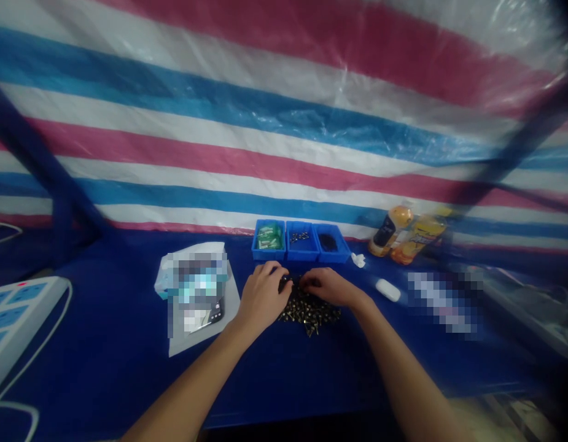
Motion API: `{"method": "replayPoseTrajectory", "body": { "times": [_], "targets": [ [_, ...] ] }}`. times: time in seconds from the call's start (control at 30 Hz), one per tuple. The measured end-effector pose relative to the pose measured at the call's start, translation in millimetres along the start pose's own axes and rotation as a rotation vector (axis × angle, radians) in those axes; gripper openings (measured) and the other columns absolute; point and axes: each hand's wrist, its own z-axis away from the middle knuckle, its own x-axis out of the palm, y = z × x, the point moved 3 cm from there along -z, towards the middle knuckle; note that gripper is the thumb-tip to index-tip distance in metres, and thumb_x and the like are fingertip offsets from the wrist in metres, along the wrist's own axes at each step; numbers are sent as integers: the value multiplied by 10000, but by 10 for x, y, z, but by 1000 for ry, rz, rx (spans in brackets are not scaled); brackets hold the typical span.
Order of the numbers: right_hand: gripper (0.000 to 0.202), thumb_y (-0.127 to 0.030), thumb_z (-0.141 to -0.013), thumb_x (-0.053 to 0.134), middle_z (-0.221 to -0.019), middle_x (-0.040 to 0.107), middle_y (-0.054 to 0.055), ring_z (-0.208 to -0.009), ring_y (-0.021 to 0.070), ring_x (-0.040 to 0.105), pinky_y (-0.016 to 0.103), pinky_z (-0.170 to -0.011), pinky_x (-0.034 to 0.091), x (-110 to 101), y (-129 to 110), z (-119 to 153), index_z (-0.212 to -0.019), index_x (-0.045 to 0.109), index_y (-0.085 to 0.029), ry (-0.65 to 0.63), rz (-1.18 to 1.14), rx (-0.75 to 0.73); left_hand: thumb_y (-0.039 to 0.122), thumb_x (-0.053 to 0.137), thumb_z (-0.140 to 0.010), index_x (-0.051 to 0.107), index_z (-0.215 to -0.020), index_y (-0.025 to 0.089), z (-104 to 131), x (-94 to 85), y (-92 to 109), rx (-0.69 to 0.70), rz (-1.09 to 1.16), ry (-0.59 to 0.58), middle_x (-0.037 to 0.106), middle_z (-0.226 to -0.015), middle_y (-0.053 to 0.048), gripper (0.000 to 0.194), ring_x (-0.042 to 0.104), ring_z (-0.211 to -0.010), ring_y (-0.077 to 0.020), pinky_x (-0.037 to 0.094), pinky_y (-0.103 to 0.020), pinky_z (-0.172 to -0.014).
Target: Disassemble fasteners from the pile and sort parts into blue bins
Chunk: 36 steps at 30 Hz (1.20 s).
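Note:
A pile of small dark and brass-coloured metal parts (311, 314) lies on the blue table in front of me; their exact kind is too small to tell. My left hand (266, 293) is at the pile's left edge, its thumb and fingers curled in around something dark that I cannot make out. At the pile's upper right, my right hand (330, 286) has its fingers bent together and pointing left towards the left hand. Whatever its fingertips hold is hidden.
Behind the pile stand three blue bins: one with green packets (269, 237), one with a few small metal parts (300, 237), one with dark bits (328, 242). Two drink bottles (390, 231), crumpled tissue (358, 260) and a white case (387, 290) are right; a power strip (23, 313) is left.

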Motion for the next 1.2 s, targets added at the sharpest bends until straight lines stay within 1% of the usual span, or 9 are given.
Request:
{"method": "replayPoseTrajectory", "body": {
  "times": [0.1, 0.23, 0.33, 0.43, 0.57, 0.7, 0.83, 1.07, 1.2],
  "targets": [
    [184, -185, -789, 642, -821, 675, 25, -728, 167, 586, 285, -666, 405, 21, 3, 27, -954, 714, -224, 10, 2, 18, 327, 559, -887, 651, -1034, 210, 5, 19, 1, -17, 13, -18, 581, -1184, -82, 209, 526, -1095, -295, 456, -459, -908],
    [132, -213, -816, 627, -858, 683, 39, -759, 181, 593, 310, -694, 428, 4, -9, 98, -923, 704, -213, 45, -63, 52, 318, 563, -889, 656, -1023, 216, 11, 20, 46, 1, 48, -19, 577, -1186, -78, 192, 505, -1122, -291, 442, -466, -929],
    [136, -261, -844, 605, -901, 694, 44, -791, 187, 614, 323, -723, 457, -33, -6, 184, -939, 686, -206, 83, -229, 111, 282, 559, -894, 653, -1032, 226, 4, -7, 99, 41, 88, -10, 581, -1174, -63, 176, 507, -1111, -271, 447, -440, -917],
    [164, -296, -829, 634, -883, 683, 38, -781, 175, 616, 312, -715, 467, -69, -7, 241, -954, 657, -193, 161, -427, 145, 243, 563, -892, 649, -1039, 226, -3, -30, 152, 96, 147, -31, 599, -1122, -49, 172, 533, -1046, -237, 455, -406, -900],
    [189, -308, -816, 659, -902, 666, 33, -814, 155, 603, 300, -755, 457, -84, -79, 226, -960, 642, -185, 256, -646, 96, 213, 575, -882, 647, -1015, 223, 4, -38, 212, 153, 198, -39, 616, -1052, -40, 152, 560, -962, -208, 463, -383, -865],
    [190, -318, -822, 657, -881, 656, 28, -747, 132, 588, 277, -695, 447, -38, -173, 184, -949, 641, -178, 236, -793, 87, 206, 589, -873, 648, -988, 218, 4, -36, 227, 158, 221, 6, 623, -1015, -39, 129, 569, -940, -203, 467, -374, -845],
    [203, -341, -839, 639, -735, 636, 5, -638, 128, 586, 279, -640, 444, 28, -226, 168, -949, 601, -175, 186, -908, 120, 204, 590, -875, 649, -969, 216, -5, -46, 218, 177, 253, 37, 627, -990, -42, 112, 577, -930, -199, 479, -368, -840],
    [249, -407, -837, 640, -722, 625, 4, -601, 125, 579, 270, -601, 416, 71, -271, 153, -889, 593, -169, 158, -914, 122, 229, 592, -882, 647, -920, 202, -4, -64, 197, 172, 249, 132, 641, -926, -44, 72, 593, -900, -200, 492, -368, -821],
    [277, -438, -848, 623, -628, 572, -18, -562, 105, 511, 251, -569, 361, 56, -247, 162, -817, 607, -163, 169, -883, 153, 255, 552, -919, 653, -951, 207, -4, -62, 204, 204, 253, 129, 657, -937, -45, 117, 594, -904, -200, 482, -370, -838]
  ]
}}
